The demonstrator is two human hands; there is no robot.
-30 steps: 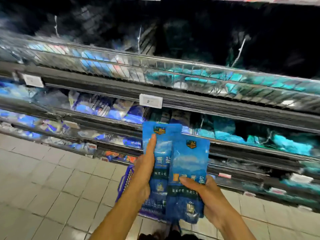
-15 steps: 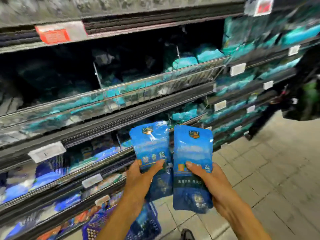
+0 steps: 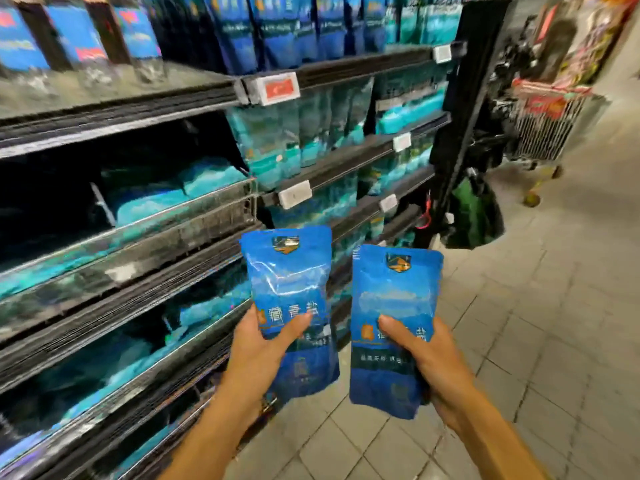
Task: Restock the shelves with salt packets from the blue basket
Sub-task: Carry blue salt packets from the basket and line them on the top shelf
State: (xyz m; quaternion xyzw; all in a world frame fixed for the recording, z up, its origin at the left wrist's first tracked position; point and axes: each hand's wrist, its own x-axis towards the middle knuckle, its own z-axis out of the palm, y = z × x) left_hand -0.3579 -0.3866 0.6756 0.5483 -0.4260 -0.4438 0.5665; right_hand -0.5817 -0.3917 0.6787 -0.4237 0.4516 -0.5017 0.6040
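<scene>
I hold two blue salt packets upright in front of the shelves. My left hand point(image 3: 258, 355) grips the left salt packet point(image 3: 289, 282) near its lower half, thumb across its front. My right hand point(image 3: 427, 358) grips the right salt packet point(image 3: 394, 299) the same way. The two packets are side by side with a small gap between them. The shelving point(image 3: 145, 244) runs along my left, with teal packets lying behind clear front rails and blue packets standing on the top shelf point(image 3: 277, 32). The blue basket is out of view.
White price tags point(image 3: 294, 195) hang on the shelf edges, and a red-and-white tag point(image 3: 278, 88) on the upper one. A black end post point(image 3: 460, 109) closes the shelf run. Beyond it stands a wire trolley point(image 3: 543, 129) on the tiled floor point(image 3: 519, 323).
My view has swung right and upward along the shelves. The two packets have moved apart slightly and the blue basket has left the view.
</scene>
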